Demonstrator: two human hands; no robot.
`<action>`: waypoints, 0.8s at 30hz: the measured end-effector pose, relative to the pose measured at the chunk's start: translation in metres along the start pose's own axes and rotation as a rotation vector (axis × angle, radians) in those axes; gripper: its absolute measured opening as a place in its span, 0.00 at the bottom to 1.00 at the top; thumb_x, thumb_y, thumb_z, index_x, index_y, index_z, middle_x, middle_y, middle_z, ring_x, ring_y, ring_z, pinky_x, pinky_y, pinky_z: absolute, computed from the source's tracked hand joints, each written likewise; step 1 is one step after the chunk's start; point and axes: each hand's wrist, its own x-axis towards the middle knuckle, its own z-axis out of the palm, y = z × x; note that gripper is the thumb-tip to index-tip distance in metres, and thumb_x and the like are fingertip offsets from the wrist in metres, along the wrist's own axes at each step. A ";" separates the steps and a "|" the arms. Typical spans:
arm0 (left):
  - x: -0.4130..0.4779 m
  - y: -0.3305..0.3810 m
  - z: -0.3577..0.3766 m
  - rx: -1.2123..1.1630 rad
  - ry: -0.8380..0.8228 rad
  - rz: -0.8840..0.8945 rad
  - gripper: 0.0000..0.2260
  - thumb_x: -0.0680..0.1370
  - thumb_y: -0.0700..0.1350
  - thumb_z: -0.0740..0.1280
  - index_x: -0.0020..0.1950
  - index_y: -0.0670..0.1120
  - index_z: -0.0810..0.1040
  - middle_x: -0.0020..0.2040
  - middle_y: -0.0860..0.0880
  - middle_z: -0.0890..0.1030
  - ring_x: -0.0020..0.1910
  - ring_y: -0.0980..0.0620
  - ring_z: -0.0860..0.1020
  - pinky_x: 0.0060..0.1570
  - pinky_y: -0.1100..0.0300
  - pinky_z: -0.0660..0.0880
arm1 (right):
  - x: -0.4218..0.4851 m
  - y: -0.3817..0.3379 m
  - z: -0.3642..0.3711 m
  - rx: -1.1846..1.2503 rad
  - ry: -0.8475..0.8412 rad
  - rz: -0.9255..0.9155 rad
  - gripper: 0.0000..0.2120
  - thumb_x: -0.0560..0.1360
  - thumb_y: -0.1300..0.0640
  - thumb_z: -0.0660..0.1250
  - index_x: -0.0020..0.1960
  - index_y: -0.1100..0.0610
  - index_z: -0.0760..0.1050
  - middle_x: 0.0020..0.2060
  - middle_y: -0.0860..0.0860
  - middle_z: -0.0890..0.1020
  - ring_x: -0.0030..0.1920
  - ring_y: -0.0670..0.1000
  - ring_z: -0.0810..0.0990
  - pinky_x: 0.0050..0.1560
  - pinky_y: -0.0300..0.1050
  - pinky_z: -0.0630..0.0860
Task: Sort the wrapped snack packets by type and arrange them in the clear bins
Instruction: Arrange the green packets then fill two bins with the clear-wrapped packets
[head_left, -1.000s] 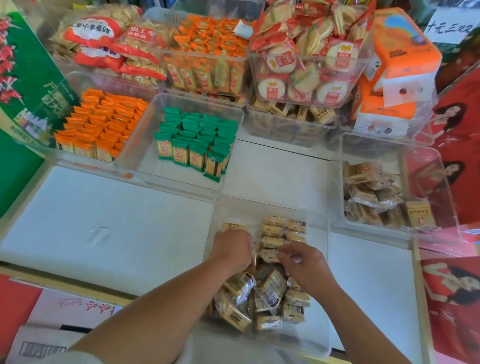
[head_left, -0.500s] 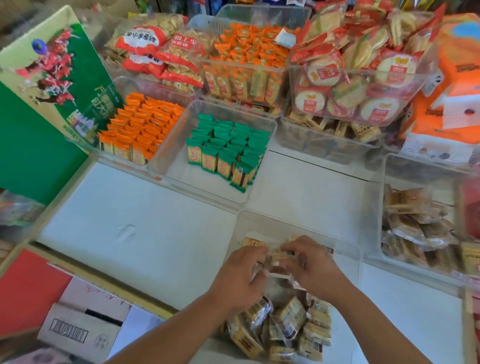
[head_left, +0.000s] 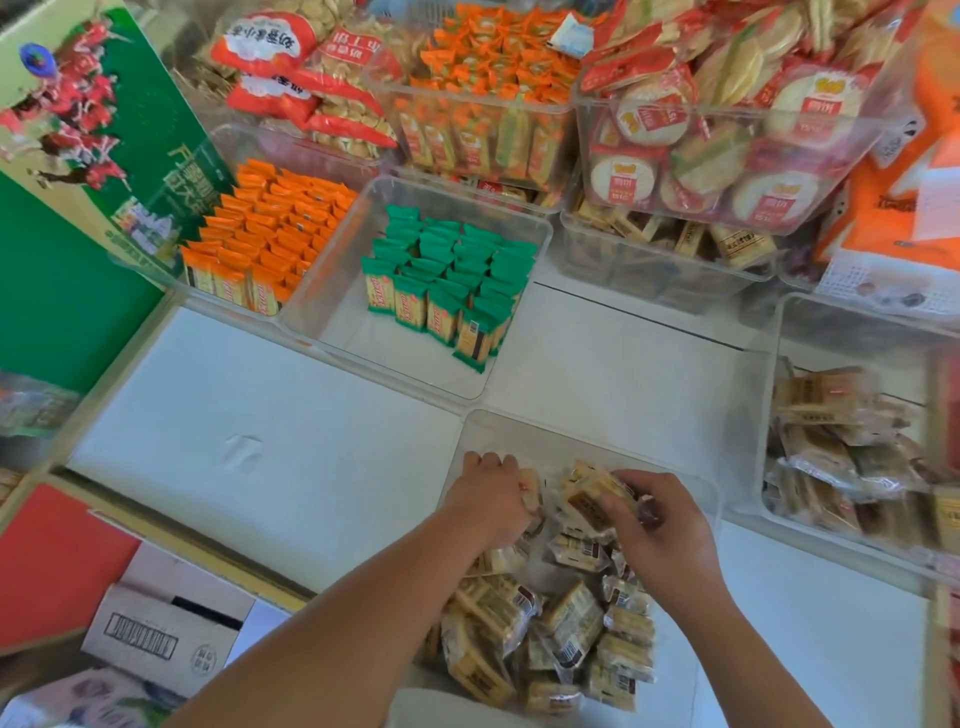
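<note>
**Two hands at work in the nearest clear bin**

The right hand (head_left: 660, 530), at lower centre-right of the frame, curls fingers and thumb round a beige-and-brown wrapped snack packet (head_left: 589, 496), which is raised slightly above the heap. The left hand (head_left: 491, 499), just to its left, has its fingers curled downward at the bin's far-left corner, against a pale wrapped packet (head_left: 531, 493). Whether it grips that packet cannot be told.

Both hands lie inside the near clear plastic bin (head_left: 597, 441), at lower centre. Its nearer part holds a loose heap of beige wrapped packets (head_left: 545, 634). The bin stands on a white counter (head_left: 260, 441).

- **Centre:** a second clear bin (head_left: 363, 358) holds upright rows of green-topped packets (head_left: 447, 280).
- **Left of that bin, touching it:** rows of orange-topped packets (head_left: 270, 239) stand in another clear bin.
- **Right edge:** a clear bin (head_left: 779, 338) contains more beige packets (head_left: 831, 447), lying unsorted.
- **Top:** stacked clear bins carry loose orange packets (head_left: 493, 104) and round rice crackers in red wrappers (head_left: 727, 130).
- **Upper left:** a green printed carton (head_left: 78, 234).
- **Lower left:** a brown cardboard box (head_left: 161, 634).
</note>
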 end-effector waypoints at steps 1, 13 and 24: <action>0.002 0.000 -0.001 0.017 -0.017 -0.003 0.25 0.83 0.49 0.61 0.79 0.45 0.64 0.73 0.42 0.67 0.72 0.41 0.61 0.71 0.47 0.68 | 0.002 0.001 0.000 0.000 0.002 0.003 0.12 0.76 0.52 0.75 0.59 0.47 0.81 0.53 0.39 0.80 0.50 0.36 0.78 0.45 0.29 0.73; 0.006 -0.008 0.005 -0.298 -0.162 -0.027 0.37 0.77 0.45 0.73 0.82 0.49 0.58 0.75 0.45 0.69 0.69 0.43 0.72 0.64 0.52 0.73 | -0.002 0.009 -0.007 -0.004 -0.007 0.042 0.12 0.75 0.47 0.74 0.58 0.44 0.79 0.52 0.39 0.81 0.49 0.36 0.78 0.45 0.35 0.75; -0.032 0.003 -0.008 -0.068 -0.054 0.047 0.32 0.72 0.46 0.75 0.71 0.49 0.63 0.54 0.48 0.77 0.52 0.46 0.78 0.47 0.54 0.78 | 0.005 -0.013 -0.008 0.053 0.004 0.023 0.12 0.75 0.47 0.74 0.58 0.44 0.79 0.52 0.38 0.81 0.50 0.38 0.80 0.46 0.33 0.76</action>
